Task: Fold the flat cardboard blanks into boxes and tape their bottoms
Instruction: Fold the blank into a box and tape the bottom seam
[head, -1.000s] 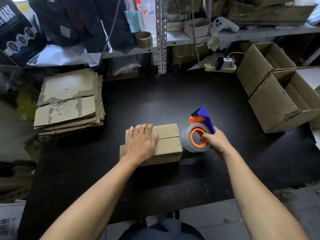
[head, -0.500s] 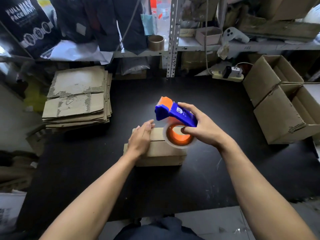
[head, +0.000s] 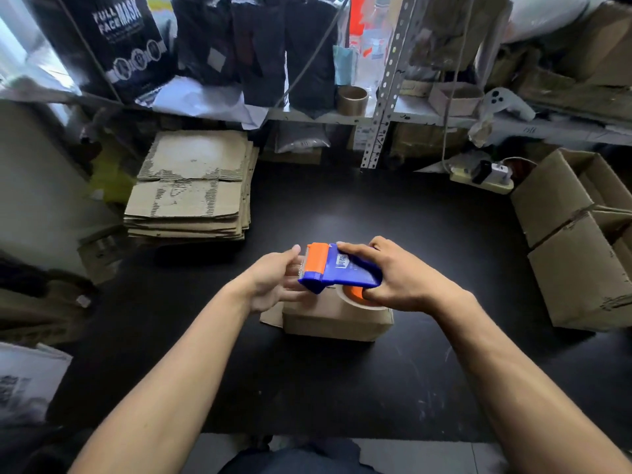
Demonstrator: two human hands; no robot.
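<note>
- Swung up from the right side of the small box, the tape dispenser [head: 340, 268] now hovers over its top, and the left hand [head: 273, 285] has lifted off the flaps to meet the dispenser's orange front.
- Counter [head: 376, 217]: a dark worktop. A stack of flat blanks [head: 191, 193] waits at its far-left corner, and two open folded boxes [head: 578, 241] sit along the right edge.
- Small box [head: 337, 319]: near the middle of the counter, flaps closed; no tape is visible on its seam.
- Right hand [head: 396, 278]: fingers wrapped round the blue dispenser body, thumb at the orange roll core.
- Left hand: fingertips at the cutter end, apparently reaching for the tape's loose end; whether they pinch it cannot be told.
- Progress: judging by the tall stack, most blanks remain unfolded; this box appears folded but not yet taped.
</note>
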